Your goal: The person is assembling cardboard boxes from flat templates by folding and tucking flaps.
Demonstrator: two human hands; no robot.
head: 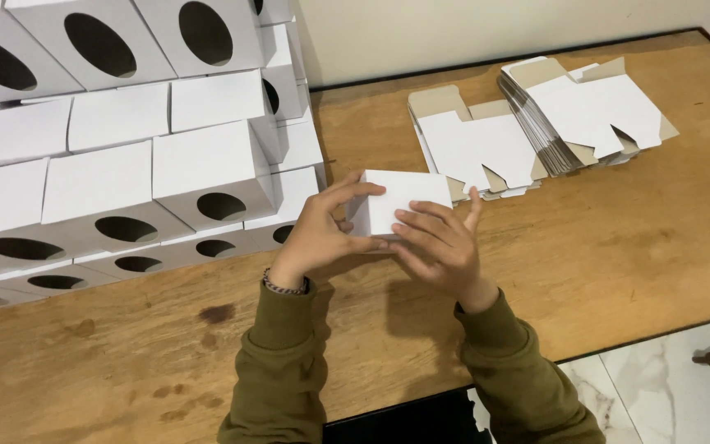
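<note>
both hands [388, 234] gripping smooth white cardboard box [400, 201], wooden table [618, 255]

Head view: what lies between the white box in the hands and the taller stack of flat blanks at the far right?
The lower stack of flat blanks lies between the white box and the taller stack, in the head view.

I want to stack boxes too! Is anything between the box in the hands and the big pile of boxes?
Nothing visible. Both hands, left hand and right hand, hold the white box, and only bare wooden table lies between it and the pile.
</note>
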